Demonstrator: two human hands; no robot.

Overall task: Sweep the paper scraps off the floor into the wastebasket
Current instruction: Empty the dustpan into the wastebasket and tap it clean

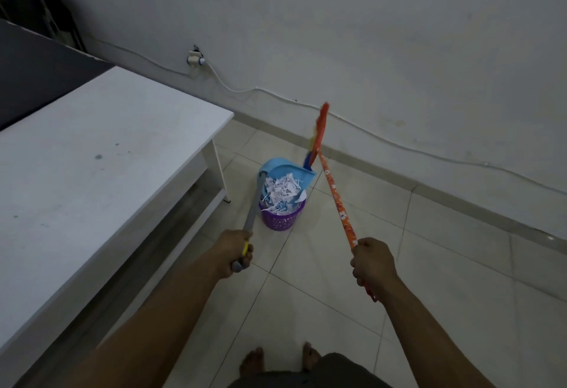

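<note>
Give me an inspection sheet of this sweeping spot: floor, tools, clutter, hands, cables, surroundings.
Surface: pale tiled floor; no loose scraps seen.
Job's things: blue dustpan tipped over purple wastebasket, paper scraps heaped there; broom, head behind dustpan.
Clutter: nothing seen.
Hands: left hand grips dustpan handle; right hand grips broom handle.
Cables: white cable runs along wall from plug.
Surroundings: white table at left; grey wall.

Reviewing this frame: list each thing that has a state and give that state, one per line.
dustpan: tilted over the wastebasket, scraps on it
paper scraps: heaped on the pan and in the basket's mouth
wastebasket: upright on the floor, full to the rim
broom: held slanted, head raised
left hand: grips the dustpan handle
right hand: grips the broom handle
</note>
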